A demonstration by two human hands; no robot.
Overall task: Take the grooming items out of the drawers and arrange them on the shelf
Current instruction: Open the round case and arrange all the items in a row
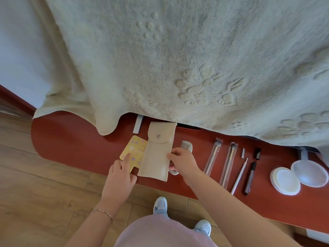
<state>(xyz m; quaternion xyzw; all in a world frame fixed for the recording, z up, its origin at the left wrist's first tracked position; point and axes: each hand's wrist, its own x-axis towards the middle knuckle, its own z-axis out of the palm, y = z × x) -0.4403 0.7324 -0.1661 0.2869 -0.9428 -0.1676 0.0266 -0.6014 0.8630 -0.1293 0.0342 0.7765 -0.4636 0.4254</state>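
Pinching the right edge of a cream leatherette snap-flap pouch (157, 154), the right hand (183, 160) fingers (171, 155) seem to be squaring it up. Left hand (119, 177) has its index finger straight, pressing a yellow patterned flat card (132, 151) that the pouch partly overlaps, other fingers loosely curled. All sit near the front edge of the reddish-brown glossy shelf (71, 139). A white comb (186, 146) is half hidden behind the right hand. Toward the right end: two sleeved brushes (220, 157), pencils, an open round white compact (299, 175). A cream textured towel (178, 59) hangs over the back edge.
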